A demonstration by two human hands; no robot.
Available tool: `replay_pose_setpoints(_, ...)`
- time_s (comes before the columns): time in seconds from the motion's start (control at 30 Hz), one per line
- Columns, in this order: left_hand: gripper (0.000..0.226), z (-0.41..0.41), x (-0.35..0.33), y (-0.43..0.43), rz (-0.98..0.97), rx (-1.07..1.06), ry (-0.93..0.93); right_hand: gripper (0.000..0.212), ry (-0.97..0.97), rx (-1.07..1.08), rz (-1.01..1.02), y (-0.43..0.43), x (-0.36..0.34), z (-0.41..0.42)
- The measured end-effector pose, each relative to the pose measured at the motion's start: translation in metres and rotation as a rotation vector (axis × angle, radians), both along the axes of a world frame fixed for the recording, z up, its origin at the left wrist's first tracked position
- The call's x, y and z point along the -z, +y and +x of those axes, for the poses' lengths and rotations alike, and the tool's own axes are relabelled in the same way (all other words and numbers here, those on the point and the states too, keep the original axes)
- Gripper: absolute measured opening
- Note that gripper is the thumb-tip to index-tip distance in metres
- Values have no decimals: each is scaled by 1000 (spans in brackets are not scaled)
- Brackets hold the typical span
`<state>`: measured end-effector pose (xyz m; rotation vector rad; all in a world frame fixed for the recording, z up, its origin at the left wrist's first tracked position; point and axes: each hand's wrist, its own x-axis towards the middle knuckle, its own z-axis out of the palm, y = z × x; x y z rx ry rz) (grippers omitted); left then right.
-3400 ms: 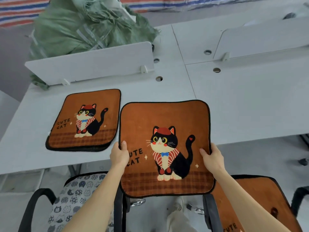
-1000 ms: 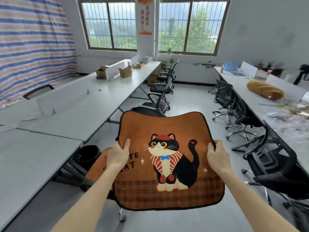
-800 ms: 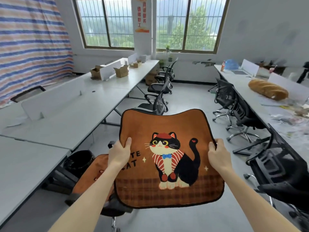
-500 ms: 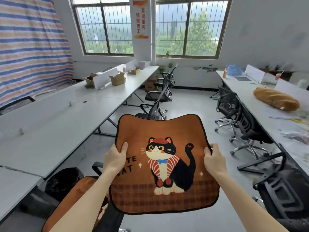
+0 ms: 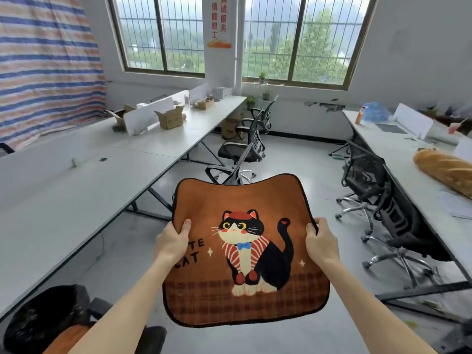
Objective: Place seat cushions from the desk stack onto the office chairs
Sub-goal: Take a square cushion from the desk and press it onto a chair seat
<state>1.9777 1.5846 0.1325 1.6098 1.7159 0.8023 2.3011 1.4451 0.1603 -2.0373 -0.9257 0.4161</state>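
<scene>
Seat cushion [image 5: 245, 254] hangs in the air, its side edges clasped by the left hand [image 5: 172, 245] and right hand [image 5: 321, 245], thumbs on top. Straight beyond its far edge, equally near both hands, stands a bare office chair [image 5: 236, 152] beside the edge of the desk [image 5: 76, 190]. Lettering reads "TE" and "CAT"; the left thumb hides the rest.

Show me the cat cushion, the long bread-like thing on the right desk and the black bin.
cat cushion [image 5: 244, 252]: head view, on the printed cat's chest.
bread-like thing [image 5: 444, 172]: head view, on its brown upper side.
black bin [image 5: 40, 316]: head view, on its dark top.
</scene>
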Motion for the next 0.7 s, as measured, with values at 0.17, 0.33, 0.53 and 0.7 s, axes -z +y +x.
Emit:
replay_pose_setpoints(0.17, 58, 45, 1, 101, -86, -1, -62, 14, -16, -13, -12, 102, -11, 47)
replay_pose_setpoints(0.33, 59, 84, 8, 181, -135, -22, -50, 17, -6, -34, -37, 193, -5, 93)
replay_pose_setpoints(0.53, 58, 136, 35, 278, -218, -82, -11, 21, 18, -120, -85, 318, 30, 157)
replay_pose_setpoints(0.7, 59, 179, 44, 342, -272, -200, -42, 22, 22, -238, -152, 421, 43, 211)
